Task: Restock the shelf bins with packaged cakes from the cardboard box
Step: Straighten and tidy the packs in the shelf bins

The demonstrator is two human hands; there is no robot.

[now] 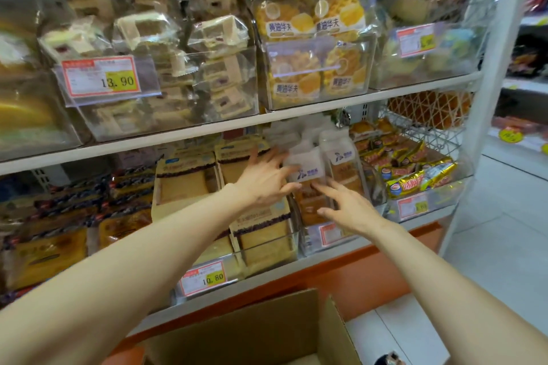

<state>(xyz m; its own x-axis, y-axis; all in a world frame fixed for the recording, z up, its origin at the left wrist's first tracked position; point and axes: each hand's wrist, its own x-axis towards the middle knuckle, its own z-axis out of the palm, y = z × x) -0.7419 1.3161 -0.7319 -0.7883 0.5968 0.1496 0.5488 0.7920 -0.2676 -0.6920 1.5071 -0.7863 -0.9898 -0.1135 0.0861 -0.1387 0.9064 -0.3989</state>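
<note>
Lower shelf, centre-right: one white-topped cake pack [308, 173] with a blue logo, standing upright in a clear bin [307, 246] whose front carries a red-edged tag. A second pack [341, 157] of the same kind stands just behind it to the right. My left hand [264, 184] reaches in from the left, its fingers [286, 171] straight and spread, with the tips laid against the pack's left edge, not curled round it. My right hand [353, 210] comes in from the lower right, its fingers [326, 190] likewise straight and uncurled. Their tips touch the pack's lower clear part, where brown cake shows through. Left of that bin: kraft-paper cake packs [184, 184] with sponge slices behind windows, stacked in a neighbouring bin with a price label [204, 277] reading 10.80. Right of it: gold-wrapped snacks [415, 178] heaped in another bin. On the upper shelf [207, 131]: a bin of white square cakes [166, 38] behind a label [100, 75] reading 13.90, and beside it yellow waffle packs [314, 24]. Bottom of view, below the shelving: the cardboard box [252, 332], flaps open. Its inside is mostly out of frame, so I cannot tell what it contains. The goods at far left are too blurred to list.
</note>
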